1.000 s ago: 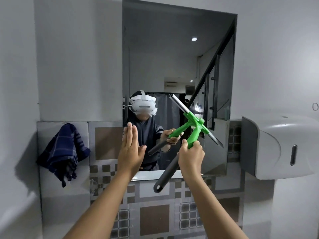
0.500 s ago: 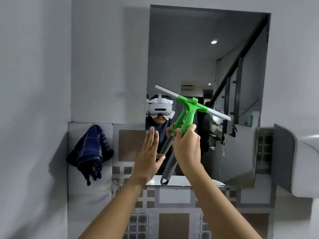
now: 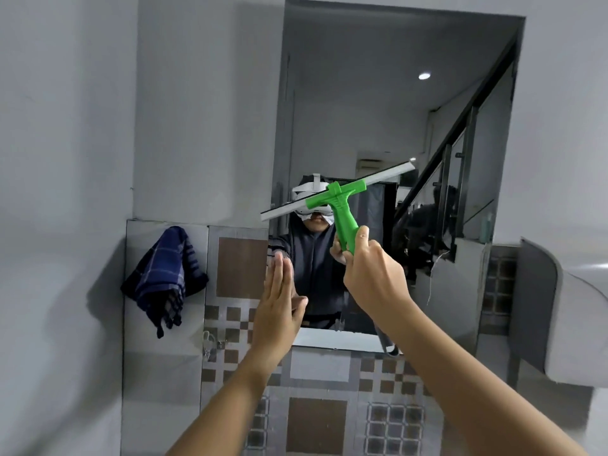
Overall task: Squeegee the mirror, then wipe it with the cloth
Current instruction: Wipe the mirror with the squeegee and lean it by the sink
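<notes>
Head view, items as they stand.

Mirror (image 3: pixel 378 103): tall rectangular pane set in a grey wall, its lower edge meeting a band of brown-and-white patterned tiles (image 3: pixel 316 373). It reflects a ceiling light, a stair railing and the person.

Squeegee (image 3: pixel 342 209): green plastic handle and crossbar, pale blade strip. The blade is tilted, its right end higher than its left, and held up before the lower middle of the mirror. Whether the blade touches the glass cannot be told.

Right hand (image 3: pixel 375 278): raised, fingers wrapped tight around the lower part of the squeegee's green handle, thumb on the side nearest me.

Left hand (image 3: pixel 276 311): raised at the mirror's lower left corner, flat and empty, fingers straight and pressed together, thumb apart, palm toward the glass. Contact with the glass cannot be told.

Cloth (image 3: pixel 164 278): dark blue with a pale check, hanging bunched on the wall left of the mirror, well apart from both hands.

Dispenser (image 3: pixel 575 320): pale grey housing mounted on the wall to the right of the mirror, partly cut off by the frame edge.
</notes>
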Demonstrator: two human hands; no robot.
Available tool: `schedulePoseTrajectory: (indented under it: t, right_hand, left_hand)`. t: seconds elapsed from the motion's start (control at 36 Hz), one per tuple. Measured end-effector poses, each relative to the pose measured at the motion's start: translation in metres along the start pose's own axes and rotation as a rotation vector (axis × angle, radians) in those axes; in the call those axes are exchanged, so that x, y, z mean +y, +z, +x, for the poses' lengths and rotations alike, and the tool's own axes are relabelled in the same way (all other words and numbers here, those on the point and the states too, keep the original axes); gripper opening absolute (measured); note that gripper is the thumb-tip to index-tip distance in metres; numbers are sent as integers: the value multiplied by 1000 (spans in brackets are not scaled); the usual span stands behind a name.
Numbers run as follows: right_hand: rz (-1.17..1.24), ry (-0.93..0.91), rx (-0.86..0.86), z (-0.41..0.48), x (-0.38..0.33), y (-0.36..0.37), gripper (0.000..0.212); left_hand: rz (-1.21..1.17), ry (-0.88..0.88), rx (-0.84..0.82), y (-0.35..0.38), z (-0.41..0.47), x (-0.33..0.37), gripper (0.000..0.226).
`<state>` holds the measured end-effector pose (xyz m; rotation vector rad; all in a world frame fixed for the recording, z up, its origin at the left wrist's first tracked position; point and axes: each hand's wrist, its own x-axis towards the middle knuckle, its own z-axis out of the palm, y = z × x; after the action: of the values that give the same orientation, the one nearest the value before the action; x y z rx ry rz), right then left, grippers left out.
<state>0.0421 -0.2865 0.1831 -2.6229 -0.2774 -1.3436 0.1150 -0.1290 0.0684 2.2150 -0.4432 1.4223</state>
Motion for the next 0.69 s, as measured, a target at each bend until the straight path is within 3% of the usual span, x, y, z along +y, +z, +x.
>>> schedulePoseTrajectory:
  t: [0.22, 0.39, 0.69]
  right_hand:
    - [-141, -98, -26, 4, 26, -8, 56]
    - [-278, -227, 71, 11, 49, -19, 60]
    - [-308, -394, 123, 16, 113, -40, 54]
  left_hand:
    - [-42, -99, 17, 9, -15, 5, 84]
    - [-53, -172, 37, 13, -18, 11, 86]
    - [8, -186, 60, 11, -15, 16, 83]
